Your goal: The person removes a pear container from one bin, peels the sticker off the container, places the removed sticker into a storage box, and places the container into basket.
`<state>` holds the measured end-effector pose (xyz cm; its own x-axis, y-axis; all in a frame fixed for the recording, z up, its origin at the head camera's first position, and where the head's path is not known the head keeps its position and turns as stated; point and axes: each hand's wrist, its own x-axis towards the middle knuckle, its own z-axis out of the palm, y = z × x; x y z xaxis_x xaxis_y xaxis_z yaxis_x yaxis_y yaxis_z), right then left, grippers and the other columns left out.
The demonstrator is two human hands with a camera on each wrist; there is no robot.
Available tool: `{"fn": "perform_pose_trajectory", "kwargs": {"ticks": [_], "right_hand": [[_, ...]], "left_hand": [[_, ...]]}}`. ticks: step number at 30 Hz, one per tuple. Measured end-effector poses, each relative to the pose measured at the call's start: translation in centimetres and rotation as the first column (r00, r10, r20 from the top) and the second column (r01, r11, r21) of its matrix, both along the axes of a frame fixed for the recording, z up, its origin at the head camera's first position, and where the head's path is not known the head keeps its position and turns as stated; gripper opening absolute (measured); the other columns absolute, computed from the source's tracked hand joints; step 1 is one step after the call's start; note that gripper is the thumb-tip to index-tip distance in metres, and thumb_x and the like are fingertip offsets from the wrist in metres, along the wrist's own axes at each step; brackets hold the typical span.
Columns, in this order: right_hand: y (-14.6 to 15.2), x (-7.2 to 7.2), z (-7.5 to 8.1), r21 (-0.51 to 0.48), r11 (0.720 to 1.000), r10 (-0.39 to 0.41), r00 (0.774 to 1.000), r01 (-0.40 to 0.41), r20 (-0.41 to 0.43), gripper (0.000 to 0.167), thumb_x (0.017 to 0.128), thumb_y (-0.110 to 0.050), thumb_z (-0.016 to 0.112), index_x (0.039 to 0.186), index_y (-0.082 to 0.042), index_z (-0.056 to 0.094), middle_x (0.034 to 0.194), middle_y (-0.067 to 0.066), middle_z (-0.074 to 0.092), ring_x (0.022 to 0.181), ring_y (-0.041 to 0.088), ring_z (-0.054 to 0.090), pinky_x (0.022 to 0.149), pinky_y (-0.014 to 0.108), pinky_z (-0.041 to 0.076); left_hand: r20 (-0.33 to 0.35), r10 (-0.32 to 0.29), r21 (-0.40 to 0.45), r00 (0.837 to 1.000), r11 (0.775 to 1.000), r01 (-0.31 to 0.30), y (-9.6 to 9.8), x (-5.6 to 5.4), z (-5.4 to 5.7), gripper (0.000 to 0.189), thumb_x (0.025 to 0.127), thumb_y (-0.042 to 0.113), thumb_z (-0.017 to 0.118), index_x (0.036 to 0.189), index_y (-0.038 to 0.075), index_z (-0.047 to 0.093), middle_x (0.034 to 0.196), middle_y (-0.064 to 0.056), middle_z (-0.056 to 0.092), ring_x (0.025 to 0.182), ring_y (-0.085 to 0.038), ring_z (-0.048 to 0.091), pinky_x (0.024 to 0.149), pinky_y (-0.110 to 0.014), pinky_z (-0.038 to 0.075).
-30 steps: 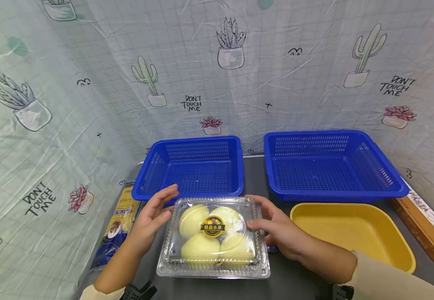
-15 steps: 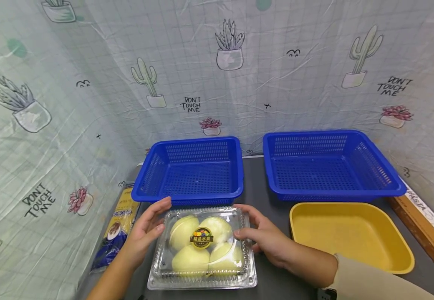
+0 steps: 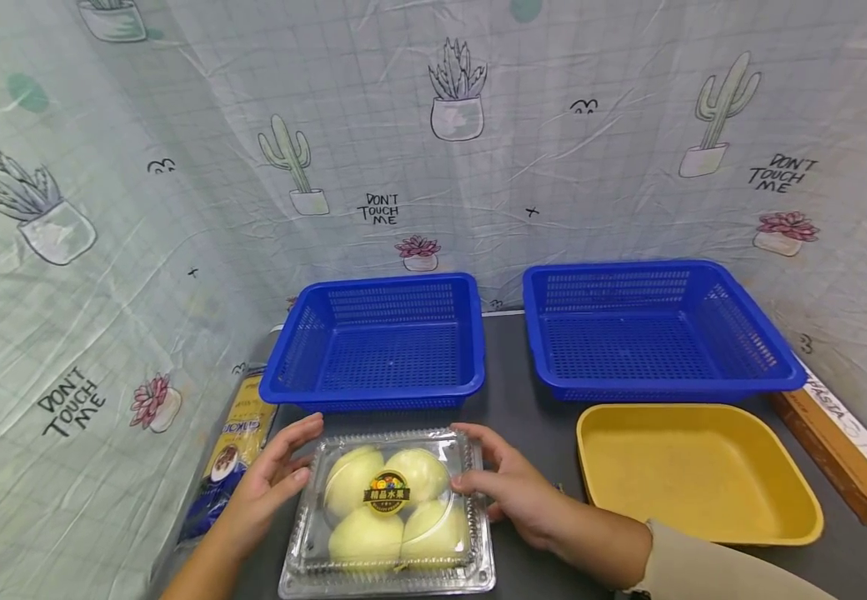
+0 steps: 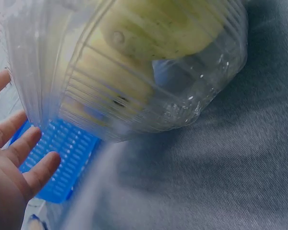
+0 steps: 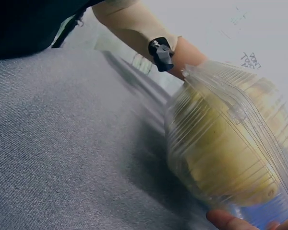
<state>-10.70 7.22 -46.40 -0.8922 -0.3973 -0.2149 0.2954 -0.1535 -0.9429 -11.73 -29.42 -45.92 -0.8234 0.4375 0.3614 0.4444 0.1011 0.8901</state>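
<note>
A clear plastic clamshell box of fruit (image 3: 388,562) lies at the front centre in the head view. It holds several pale yellow-green fruits (image 3: 366,537), and its lid carries a black label (image 3: 386,493). My right hand (image 3: 512,492) grips the box's right side, thumb on the lid. My left hand (image 3: 264,483) is at the box's left side, its fingers fairly straight. In the left wrist view, fingertips (image 4: 33,134) of that hand are at the box rim. The right wrist view shows the box's ribbed side (image 5: 216,139) and part of my right fingers.
Two blue baskets (image 3: 388,396) (image 3: 666,387) stand at the back. A yellow tray (image 3: 704,540) is at the right, with a long brown-and-white pasta box (image 3: 846,450) beyond it. On the left lies a yellow-and-blue food bag (image 3: 234,442). The table (image 3: 512,375) is dark grey.
The fruit box has moved left and toward me, along with both hands. My right hand keeps its grip on the box's right side.
</note>
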Motion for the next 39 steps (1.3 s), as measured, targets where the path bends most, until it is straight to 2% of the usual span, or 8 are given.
{"fn": "perform_pose_trajectory", "kwargs": {"ticks": [7, 12, 18, 24, 26, 31, 35, 39], "right_hand": [[-0.8, 0.1, -0.7, 0.001, 1.000, -0.001, 1.000, 0.001, -0.007, 0.078, 0.089, -0.009, 0.075, 0.161, -0.016, 0.044, 0.161, 0.020, 0.040, 0.098, 0.023, 0.064, 0.066, 0.035, 0.056], [-1.5, 0.5, -1.5, -0.008, 1.000, 0.001, 1.000, -0.001, 0.008, 0.078, 0.089, -0.008, 0.075, 0.161, -0.017, 0.045, 0.166, 0.024, 0.032, 0.101, 0.025, 0.064, 0.067, 0.038, 0.059], [-1.9, 1.0, -1.9, -0.047, 0.999, 0.003, 1.000, -0.002, 0.019, 0.079, 0.089, -0.007, 0.076, 0.161, -0.015, 0.044, 0.157, 0.022, 0.042, 0.099, 0.025, 0.066, 0.068, 0.040, 0.061], [-1.7, 1.3, -2.1, -0.059, 0.996, 0.058, 0.998, -0.059, -0.021, 0.080, 0.091, -0.007, 0.080, 0.162, -0.014, 0.043, 0.156, 0.018, 0.042, 0.086, 0.017, 0.059, 0.059, 0.023, 0.049], [-1.6, 1.4, -2.2, -0.049, 0.995, 0.086, 0.995, -0.089, -0.051, 0.080, 0.093, -0.007, 0.080, 0.162, -0.013, 0.042, 0.147, 0.017, 0.049, 0.078, 0.014, 0.054, 0.057, 0.020, 0.043], [-1.1, 1.4, -2.5, -0.022, 0.989, 0.141, 0.983, -0.145, -0.120, 0.080, 0.097, -0.011, 0.079, 0.165, -0.011, 0.036, 0.117, 0.013, 0.064, 0.082, 0.015, 0.061, 0.066, 0.025, 0.053], [-0.9, 1.2, -2.4, -0.027, 0.986, 0.160, 0.979, -0.165, -0.129, 0.080, 0.097, -0.010, 0.080, 0.164, -0.009, 0.037, 0.111, 0.015, 0.070, 0.092, 0.020, 0.069, 0.074, 0.029, 0.059], [-1.0, 1.1, -2.5, -0.029, 0.985, 0.167, 0.979, -0.171, -0.118, 0.078, 0.096, -0.007, 0.080, 0.163, -0.008, 0.039, 0.106, 0.014, 0.073, 0.089, 0.019, 0.070, 0.074, 0.028, 0.058]], "left_hand": [[-0.018, -0.013, -0.001, 1.000, 1.000, 0.013, -0.6, 0.3, -0.6, 0.054, 0.101, -0.016, 0.044, 0.155, -0.015, 0.036, 0.169, -0.003, 0.040, 0.149, -0.015, 0.043, 0.113, -0.023, 0.041], [-0.006, 0.025, -0.013, 1.000, 1.000, -0.025, -0.8, 0.8, -1.4, 0.055, 0.101, -0.016, 0.045, 0.155, -0.014, 0.038, 0.168, -0.004, 0.041, 0.148, -0.015, 0.044, 0.112, -0.020, 0.039], [0.023, 0.053, -0.018, 0.998, 0.998, -0.053, -1.4, 1.0, -2.1, 0.057, 0.100, -0.016, 0.045, 0.156, -0.013, 0.037, 0.167, -0.007, 0.043, 0.148, -0.017, 0.045, 0.112, -0.021, 0.040], [0.039, 0.056, -0.052, 0.998, 0.997, -0.054, -1.6, 1.0, -1.9, 0.058, 0.102, -0.012, 0.044, 0.159, -0.011, 0.036, 0.166, -0.008, 0.044, 0.147, -0.018, 0.046, 0.109, -0.023, 0.040], [0.051, 0.054, -0.055, 0.997, 0.997, -0.051, -1.5, 1.0, -1.9, 0.058, 0.103, -0.011, 0.043, 0.160, -0.009, 0.035, 0.165, -0.007, 0.046, 0.147, -0.017, 0.046, 0.107, -0.023, 0.040], [0.059, 0.036, -0.039, 0.998, 0.999, -0.034, -1.4, 0.9, -1.9, 0.058, 0.102, -0.011, 0.042, 0.160, -0.010, 0.035, 0.163, -0.006, 0.048, 0.146, -0.017, 0.047, 0.108, -0.022, 0.038], [0.065, 0.009, -0.017, 0.998, 1.000, -0.008, -1.5, 0.8, -2.2, 0.057, 0.102, -0.013, 0.041, 0.159, -0.012, 0.034, 0.164, -0.009, 0.047, 0.147, -0.017, 0.046, 0.112, -0.020, 0.036], [0.111, -0.003, -0.022, 0.994, 1.000, 0.006, -1.9, 1.2, -2.5, 0.057, 0.105, -0.012, 0.040, 0.162, -0.008, 0.032, 0.164, -0.009, 0.047, 0.148, -0.014, 0.044, 0.113, -0.017, 0.034]]}}
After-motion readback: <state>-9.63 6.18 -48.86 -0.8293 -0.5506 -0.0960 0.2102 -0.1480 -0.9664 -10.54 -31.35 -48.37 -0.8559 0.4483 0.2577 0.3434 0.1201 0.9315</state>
